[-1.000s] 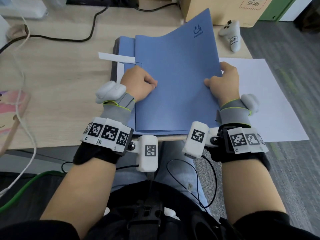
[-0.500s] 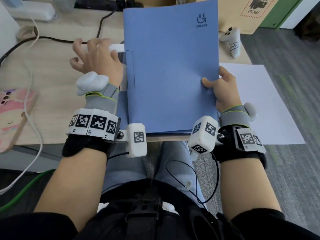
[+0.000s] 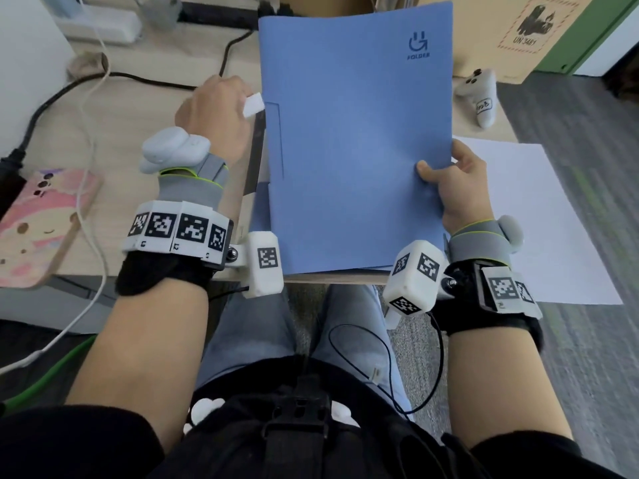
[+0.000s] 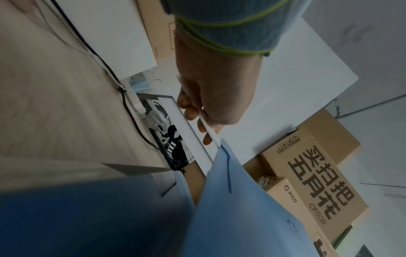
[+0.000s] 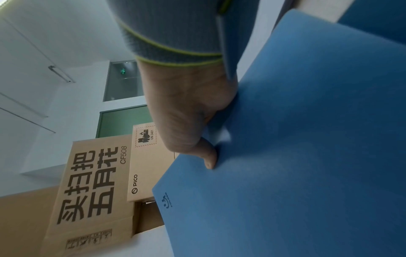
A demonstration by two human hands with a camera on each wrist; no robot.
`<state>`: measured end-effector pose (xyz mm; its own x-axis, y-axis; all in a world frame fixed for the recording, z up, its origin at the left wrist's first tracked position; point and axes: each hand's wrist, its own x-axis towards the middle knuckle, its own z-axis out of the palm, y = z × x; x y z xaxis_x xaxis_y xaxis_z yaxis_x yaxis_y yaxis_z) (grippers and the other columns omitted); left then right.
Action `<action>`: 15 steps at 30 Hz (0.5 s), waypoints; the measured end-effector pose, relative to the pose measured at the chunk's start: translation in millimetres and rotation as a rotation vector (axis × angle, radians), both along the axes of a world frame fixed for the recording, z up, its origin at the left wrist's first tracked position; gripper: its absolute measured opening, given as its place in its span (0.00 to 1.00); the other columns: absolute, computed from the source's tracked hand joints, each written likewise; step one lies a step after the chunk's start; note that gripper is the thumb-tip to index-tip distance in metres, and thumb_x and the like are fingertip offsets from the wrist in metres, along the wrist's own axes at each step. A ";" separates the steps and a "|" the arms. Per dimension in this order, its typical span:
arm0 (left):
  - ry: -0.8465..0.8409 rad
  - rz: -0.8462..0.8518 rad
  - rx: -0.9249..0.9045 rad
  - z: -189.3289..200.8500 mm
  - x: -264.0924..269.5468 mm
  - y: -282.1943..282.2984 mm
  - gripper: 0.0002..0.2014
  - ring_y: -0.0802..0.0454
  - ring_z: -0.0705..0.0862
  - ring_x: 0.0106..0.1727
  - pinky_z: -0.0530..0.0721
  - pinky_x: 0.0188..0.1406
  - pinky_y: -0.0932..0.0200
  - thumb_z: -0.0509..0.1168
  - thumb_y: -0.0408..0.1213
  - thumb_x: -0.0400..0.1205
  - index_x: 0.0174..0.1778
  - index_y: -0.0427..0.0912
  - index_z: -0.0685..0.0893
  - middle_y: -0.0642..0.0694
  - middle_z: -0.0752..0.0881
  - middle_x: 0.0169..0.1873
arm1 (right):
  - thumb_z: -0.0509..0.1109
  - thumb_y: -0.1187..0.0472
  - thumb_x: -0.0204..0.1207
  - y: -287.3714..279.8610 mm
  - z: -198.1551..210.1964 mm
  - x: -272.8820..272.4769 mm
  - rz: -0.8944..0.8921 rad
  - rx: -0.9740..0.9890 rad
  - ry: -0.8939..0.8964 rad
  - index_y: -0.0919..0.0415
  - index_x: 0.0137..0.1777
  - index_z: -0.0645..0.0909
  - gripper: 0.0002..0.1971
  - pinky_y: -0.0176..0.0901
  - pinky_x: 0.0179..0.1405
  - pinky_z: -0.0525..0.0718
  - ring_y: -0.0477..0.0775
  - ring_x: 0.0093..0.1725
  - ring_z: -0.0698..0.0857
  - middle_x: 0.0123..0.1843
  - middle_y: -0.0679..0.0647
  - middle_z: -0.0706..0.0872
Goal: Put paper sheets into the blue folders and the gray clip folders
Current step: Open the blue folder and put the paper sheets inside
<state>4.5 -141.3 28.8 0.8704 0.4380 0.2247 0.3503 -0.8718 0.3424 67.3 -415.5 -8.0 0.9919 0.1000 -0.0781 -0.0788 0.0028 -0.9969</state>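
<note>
My right hand (image 3: pixel 449 181) pinches the right edge of a blue folder (image 3: pixel 356 140), thumb on the front cover, and holds it raised and tilted above the desk. In the right wrist view the right hand (image 5: pixel 193 125) has its thumb pressed on the blue folder (image 5: pixel 296 139). My left hand (image 3: pixel 214 112) grips a thin white strip (image 3: pixel 253 104) right at the folder's left edge. The left wrist view shows the left hand (image 4: pixel 211 104) curled round the white strip (image 4: pixel 211 133), its tip touching the blue folder (image 4: pixel 241 217). Under the raised folder lie another blue folder (image 3: pixel 261 216) and a dark gray clip folder (image 3: pixel 254 160).
A white paper sheet (image 3: pixel 539 219) lies at the right and overhangs the desk edge. A pink-cased phone (image 3: pixel 38 223) and cables (image 3: pixel 90 140) are at the left. A white controller (image 3: pixel 480 95) and a cardboard box (image 3: pixel 518 29) stand at the back right.
The right hand lifted the blue folder off the stack and tilted it up. The left hand left the folder, reached left for the white strip, and now holds it at the folder's left edge.
</note>
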 end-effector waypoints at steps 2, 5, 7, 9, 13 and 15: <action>-0.016 0.002 0.012 0.5 -0.8 -3.2 0.16 0.28 0.78 0.59 0.73 0.49 0.43 0.52 0.28 0.83 0.63 0.38 0.79 0.31 0.78 0.61 | 0.65 0.79 0.72 1.3 1.7 -0.9 -0.008 0.004 -0.015 0.55 0.49 0.82 0.18 0.37 0.34 0.86 0.44 0.34 0.89 0.34 0.41 0.91; -0.068 0.002 -0.058 -0.3 -0.4 -6.2 0.15 0.29 0.78 0.59 0.73 0.50 0.44 0.51 0.28 0.84 0.61 0.35 0.80 0.30 0.79 0.60 | 0.66 0.79 0.71 1.8 2.0 -3.4 -0.024 0.020 -0.027 0.53 0.49 0.83 0.19 0.38 0.36 0.86 0.45 0.35 0.89 0.36 0.42 0.91; -0.142 -0.013 -0.154 -3.6 0.5 -5.7 0.14 0.30 0.79 0.57 0.74 0.49 0.46 0.51 0.28 0.83 0.52 0.34 0.82 0.29 0.81 0.55 | 0.66 0.79 0.72 2.6 -0.5 -5.2 -0.025 0.036 -0.023 0.55 0.50 0.83 0.18 0.38 0.37 0.86 0.45 0.36 0.89 0.37 0.42 0.91; -0.216 -0.026 -0.308 -6.3 1.8 -7.0 0.14 0.31 0.81 0.47 0.77 0.43 0.47 0.50 0.29 0.81 0.35 0.37 0.79 0.31 0.78 0.40 | 0.66 0.79 0.72 4.1 -2.6 -7.4 -0.022 0.051 -0.015 0.56 0.50 0.82 0.17 0.38 0.38 0.86 0.46 0.37 0.89 0.38 0.42 0.91; -0.288 0.021 -0.593 -10.0 1.7 -8.2 0.14 0.47 0.64 0.37 0.78 0.38 0.47 0.52 0.34 0.77 0.26 0.40 0.59 0.40 0.64 0.28 | 0.66 0.79 0.72 8.8 -2.7 -9.4 -0.019 0.046 -0.025 0.58 0.53 0.82 0.17 0.39 0.42 0.86 0.47 0.41 0.89 0.44 0.46 0.91; -0.317 0.024 -0.724 -7.5 -0.1 -11.1 0.16 0.49 0.59 0.34 0.73 0.31 0.53 0.51 0.33 0.76 0.23 0.45 0.55 0.45 0.59 0.26 | 0.65 0.79 0.72 11.6 -2.3 -9.3 -0.011 0.059 -0.026 0.59 0.55 0.81 0.17 0.39 0.43 0.86 0.47 0.43 0.89 0.48 0.50 0.90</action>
